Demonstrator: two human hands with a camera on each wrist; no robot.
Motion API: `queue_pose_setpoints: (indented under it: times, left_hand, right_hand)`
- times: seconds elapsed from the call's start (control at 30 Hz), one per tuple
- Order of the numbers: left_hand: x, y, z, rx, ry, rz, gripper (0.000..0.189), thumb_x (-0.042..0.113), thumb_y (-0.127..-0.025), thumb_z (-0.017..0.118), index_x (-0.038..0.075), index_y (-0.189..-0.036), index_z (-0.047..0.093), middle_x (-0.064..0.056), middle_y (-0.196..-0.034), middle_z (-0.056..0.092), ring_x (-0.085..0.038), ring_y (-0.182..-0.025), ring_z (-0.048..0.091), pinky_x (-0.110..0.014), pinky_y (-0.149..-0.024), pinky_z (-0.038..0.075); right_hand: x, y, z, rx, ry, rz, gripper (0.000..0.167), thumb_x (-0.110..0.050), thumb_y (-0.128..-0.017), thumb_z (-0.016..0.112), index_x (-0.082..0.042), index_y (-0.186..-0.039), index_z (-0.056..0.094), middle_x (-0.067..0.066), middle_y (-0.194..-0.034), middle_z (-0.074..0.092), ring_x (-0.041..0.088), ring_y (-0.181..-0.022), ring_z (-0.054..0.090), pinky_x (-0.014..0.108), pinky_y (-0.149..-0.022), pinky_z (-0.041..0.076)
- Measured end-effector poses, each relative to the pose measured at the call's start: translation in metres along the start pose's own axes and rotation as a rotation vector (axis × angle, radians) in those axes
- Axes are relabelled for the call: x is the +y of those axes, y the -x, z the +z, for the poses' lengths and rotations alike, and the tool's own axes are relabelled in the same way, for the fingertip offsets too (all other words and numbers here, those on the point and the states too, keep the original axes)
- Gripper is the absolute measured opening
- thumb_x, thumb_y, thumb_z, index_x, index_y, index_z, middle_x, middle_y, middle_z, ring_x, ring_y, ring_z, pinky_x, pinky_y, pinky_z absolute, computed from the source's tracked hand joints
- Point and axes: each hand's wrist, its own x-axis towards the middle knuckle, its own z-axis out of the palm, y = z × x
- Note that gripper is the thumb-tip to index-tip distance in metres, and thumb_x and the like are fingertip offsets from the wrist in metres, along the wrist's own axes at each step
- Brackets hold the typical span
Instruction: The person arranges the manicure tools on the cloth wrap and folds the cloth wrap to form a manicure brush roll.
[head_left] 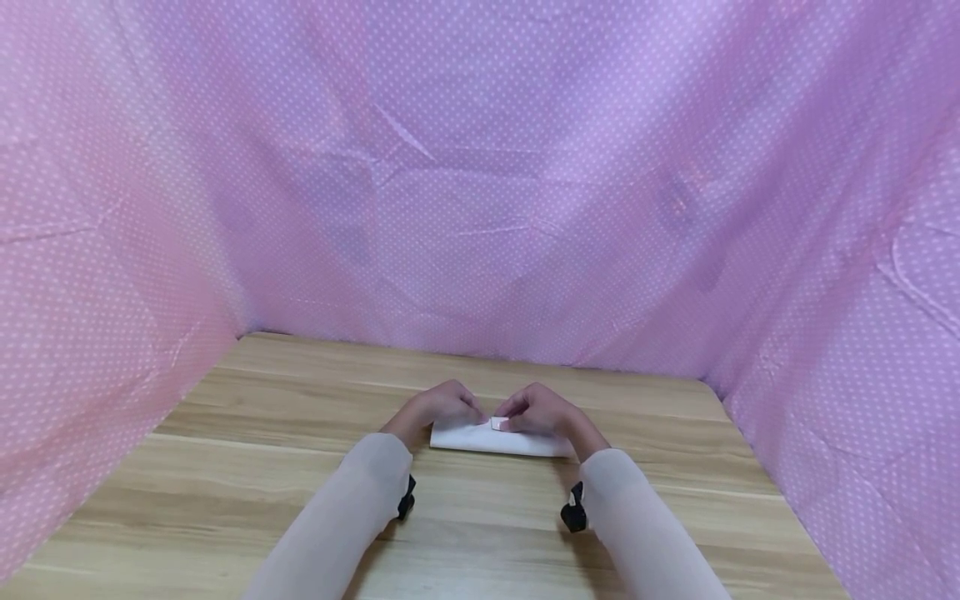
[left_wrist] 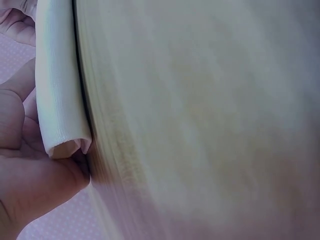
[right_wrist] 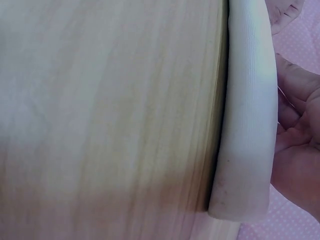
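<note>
A long white case point(head_left: 491, 442), its kind not plain, lies crosswise on the wooden table. In the left wrist view the case point(left_wrist: 60, 80) has a rolled, hollow end. My left hand point(head_left: 452, 403) curls over its far edge and pinches it left of the middle. From the right, my right hand point(head_left: 542, 408) pinches a small whitish square piece point(head_left: 498, 423) at the middle of that edge. The right wrist view has the case point(right_wrist: 250, 110) with the right hand point(right_wrist: 300, 145) behind it; the fingertips are hidden there.
The wood-grain table point(head_left: 285, 483) stretches out around the case. Pink cloth point(head_left: 465, 217) with white dots hangs behind the table and along both sides. Black wrist straps point(head_left: 573, 512) show under the pale sleeves point(head_left: 337, 508).
</note>
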Motion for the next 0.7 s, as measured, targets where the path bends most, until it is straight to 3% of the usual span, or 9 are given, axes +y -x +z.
queue_pose_setpoints:
  times: [0.27, 0.43, 0.7]
  left_hand:
    - [0.002, 0.001, -0.004, 0.015, -0.032, 0.030, 0.010, 0.025, -0.092, 0.076, 0.017, -0.094, 0.082, 0.005, -0.103, 0.074, -0.016, -0.103, 0.060, -0.045, -0.101, 0.044]
    - [0.004, 0.002, -0.009, 0.061, -0.057, 0.067, 0.008, 0.022, -0.094, 0.074, 0.016, -0.094, 0.080, 0.006, -0.097, 0.074, -0.013, -0.099, 0.063, -0.040, -0.096, 0.048]
    - [0.006, 0.029, -0.023, 0.137, -0.056, 0.106, 0.012, 0.021, -0.100, 0.068, 0.011, -0.099, 0.076, 0.003, -0.093, 0.071, -0.015, -0.088, 0.063, -0.033, -0.078, 0.053]
  right_hand:
    - [-0.001, 0.004, -0.004, 0.022, 0.013, -0.011, 0.015, -0.020, -0.090, 0.080, -0.017, -0.105, 0.081, -0.003, -0.105, 0.076, 0.013, -0.098, 0.066, 0.033, -0.089, 0.052]
    - [-0.003, 0.011, -0.012, 0.057, 0.053, -0.055, 0.021, -0.018, -0.089, 0.081, -0.011, -0.109, 0.079, 0.000, -0.108, 0.077, 0.016, -0.104, 0.067, 0.039, -0.095, 0.053]
    - [-0.005, 0.033, -0.029, 0.152, -0.032, -0.067, 0.026, -0.014, -0.096, 0.073, 0.001, -0.116, 0.072, 0.007, -0.107, 0.074, 0.019, -0.099, 0.067, 0.034, -0.086, 0.055]
